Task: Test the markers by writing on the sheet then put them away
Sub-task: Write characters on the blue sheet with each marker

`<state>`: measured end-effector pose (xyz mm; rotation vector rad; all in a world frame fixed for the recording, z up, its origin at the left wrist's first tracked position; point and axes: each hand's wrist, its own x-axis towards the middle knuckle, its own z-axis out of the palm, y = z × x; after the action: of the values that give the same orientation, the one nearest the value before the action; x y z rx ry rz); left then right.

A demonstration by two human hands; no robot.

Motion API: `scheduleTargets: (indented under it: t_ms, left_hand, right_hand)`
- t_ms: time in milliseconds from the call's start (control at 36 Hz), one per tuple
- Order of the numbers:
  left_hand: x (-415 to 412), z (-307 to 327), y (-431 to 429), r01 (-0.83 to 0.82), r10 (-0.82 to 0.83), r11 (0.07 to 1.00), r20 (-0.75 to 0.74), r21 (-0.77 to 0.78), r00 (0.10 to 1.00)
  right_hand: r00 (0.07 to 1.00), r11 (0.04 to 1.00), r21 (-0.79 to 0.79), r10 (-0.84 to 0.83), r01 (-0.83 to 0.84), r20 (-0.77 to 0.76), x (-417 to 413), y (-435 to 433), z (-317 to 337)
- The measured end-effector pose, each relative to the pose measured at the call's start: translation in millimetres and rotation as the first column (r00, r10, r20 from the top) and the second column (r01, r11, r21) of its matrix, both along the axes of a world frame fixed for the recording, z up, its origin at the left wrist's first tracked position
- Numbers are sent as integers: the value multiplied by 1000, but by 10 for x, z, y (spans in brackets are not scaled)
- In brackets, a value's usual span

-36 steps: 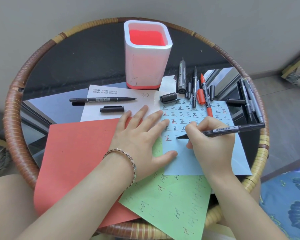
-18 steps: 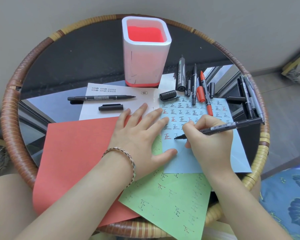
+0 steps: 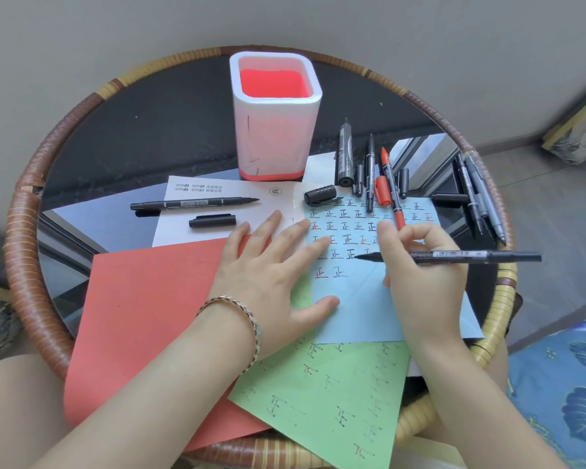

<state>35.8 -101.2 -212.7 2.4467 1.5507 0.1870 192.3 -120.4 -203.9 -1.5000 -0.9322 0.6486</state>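
Note:
My right hand (image 3: pixel 423 279) holds a black marker (image 3: pixel 471 256) lying nearly level, its tip pointing left just above the light blue sheet (image 3: pixel 362 313). The sheet is covered with rows of black and red written characters. My left hand (image 3: pixel 274 275) lies flat with spread fingers on the blue sheet's left edge. A white holder with a red inside (image 3: pixel 275 116) stands at the back of the table. Several uncapped markers, one red (image 3: pixel 391 191), and loose caps lie beyond the sheet. Another black marker (image 3: pixel 193 203) and its cap (image 3: pixel 212 220) rest on white paper at the left.
A red sheet (image 3: pixel 142 316) and a green written-on sheet (image 3: pixel 335 401) lie under the blue one on the round glass table with a wicker rim (image 3: pixel 24 252). More dark pens (image 3: pixel 481 194) lie at the right rim. A wall rises behind.
My right hand lifted the marker off the sheet and moved up and right, with the index finger now raised. A new black character stands beside the red one. The left hand stayed put.

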Motion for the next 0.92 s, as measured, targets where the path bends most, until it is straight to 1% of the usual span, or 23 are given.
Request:
scheduleTargets:
  t_ms: [56, 111, 167, 194, 250, 333, 389, 472, 500, 583, 611, 639, 694, 750, 861, 917]
  left_hand:
    - [6, 2, -12, 11, -11, 1000, -7, -7, 1000]
    - [23, 31, -8, 18, -19, 1000, -5, -18, 1000]
    - [48, 61, -1, 20, -20, 1000, -13, -12, 1000]
    - [63, 79, 8, 27, -27, 1000, -11, -6, 1000]
    - [91, 111, 31, 43, -43, 999, -7, 12, 999]
    - [152, 176, 54, 59, -60, 997, 16, 48, 998]
    - [172, 113, 79, 55, -60, 993, 43, 109, 997]
    - [199, 29, 77, 66, -75, 993, 91, 100, 993]
    - [200, 3, 69, 69, -80, 993, 117, 94, 990]
    - [185, -28, 69, 71, -79, 996, 171, 54, 982]
    - [182, -33, 76, 69, -77, 996, 190, 49, 979]
    - [179, -34, 82, 70, -78, 997, 204, 46, 976]
    - [176, -33, 92, 71, -79, 996, 220, 46, 972]
    - [172, -36, 94, 67, -76, 997, 234, 46, 969]
    - [176, -38, 86, 69, -83, 995, 238, 66, 968]
    - [174, -38, 83, 70, -86, 995, 249, 70, 965]
  right_hand:
    - [998, 998, 5, 68, -68, -11, 15, -17, 44]
    - [986, 986, -5, 164, -164, 16, 72, -44, 88]
    - [970, 970, -61, 237, -234, 54, 185, -82, 105]
    - [961, 962, -95, 266, -258, 81, 259, -108, 107]
    - [927, 948, -135, 311, -288, 209, 414, -160, 104]
    - [805, 930, -219, 367, -296, 466, 620, -202, 122]
    - [729, 931, -261, 363, -256, 580, 743, -191, 126]
    - [619, 954, -222, 299, -200, 727, 910, -112, 170]
    - [564, 956, -218, 293, -197, 772, 973, -61, 182]
    - [344, 956, -243, 286, -163, 895, 1171, 144, 177]
    - [294, 961, -247, 274, -127, 916, 1216, 224, 170]
    - [262, 967, -235, 253, -98, 931, 1242, 300, 165]
    - [223, 980, -189, 200, -68, 954, 1244, 429, 157]
    - [196, 984, -160, 172, -73, 965, 1219, 535, 132]
    - [183, 976, -182, 202, -119, 962, 1158, 650, 49]
    - [200, 970, -205, 228, -126, 953, 1129, 663, 26]
